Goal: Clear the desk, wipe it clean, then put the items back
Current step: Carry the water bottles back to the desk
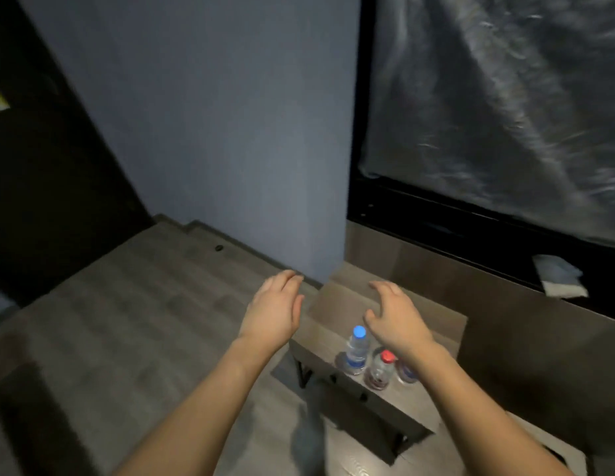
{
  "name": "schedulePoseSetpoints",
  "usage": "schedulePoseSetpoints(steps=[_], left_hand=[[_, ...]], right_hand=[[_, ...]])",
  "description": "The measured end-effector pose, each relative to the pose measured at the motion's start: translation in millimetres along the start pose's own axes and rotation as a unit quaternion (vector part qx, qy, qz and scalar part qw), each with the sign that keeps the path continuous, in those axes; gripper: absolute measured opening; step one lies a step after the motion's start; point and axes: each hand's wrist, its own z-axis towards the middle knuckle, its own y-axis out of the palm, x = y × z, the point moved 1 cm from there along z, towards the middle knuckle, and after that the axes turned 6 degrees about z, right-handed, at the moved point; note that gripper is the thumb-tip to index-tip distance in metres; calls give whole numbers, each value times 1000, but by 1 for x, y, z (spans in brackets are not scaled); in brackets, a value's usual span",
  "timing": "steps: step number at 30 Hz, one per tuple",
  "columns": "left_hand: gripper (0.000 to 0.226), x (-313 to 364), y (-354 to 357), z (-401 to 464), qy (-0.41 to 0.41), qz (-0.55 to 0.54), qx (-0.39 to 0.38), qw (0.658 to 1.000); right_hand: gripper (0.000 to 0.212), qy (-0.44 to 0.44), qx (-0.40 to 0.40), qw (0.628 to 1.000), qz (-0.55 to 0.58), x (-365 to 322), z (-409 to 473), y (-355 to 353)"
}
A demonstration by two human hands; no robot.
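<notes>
A small wooden desk (337, 304) stands against the wall below me. Near its front edge stand a clear bottle with a blue cap (357, 348), a clear bottle with a red cap (380, 371) and a third clear bottle (406, 372), partly hidden behind my right wrist. My left hand (275, 309) hovers above the desk's left edge, fingers relaxed, holding nothing. My right hand (395, 312) hovers over the desk just behind the bottles, fingers loosely bent, holding nothing.
A white folded cloth (560, 276) lies on the ledge at the right, below a window with a grey curtain (505, 97). A blue-grey wall (213, 115) rises behind the desk. Wooden floor (127, 304) spreads to the left.
</notes>
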Motion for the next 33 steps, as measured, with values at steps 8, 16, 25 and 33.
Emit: schedulePoseSetpoints(steps=[8,16,25,33], left_hand=[[43,72,70,80,129,-34,-135,982],[42,84,158,93,130,38,-317,939],[21,76,239,70,144,62,-374,914],[23,53,171,101,93,-7,-362,928]], right_hand=[[55,166,31,985,-37,86,15,-27],[53,221,-70,972,-43,151,82,24],[30,235,-84,961,-115,201,120,104],[24,170,63,982,-54,121,131,29]])
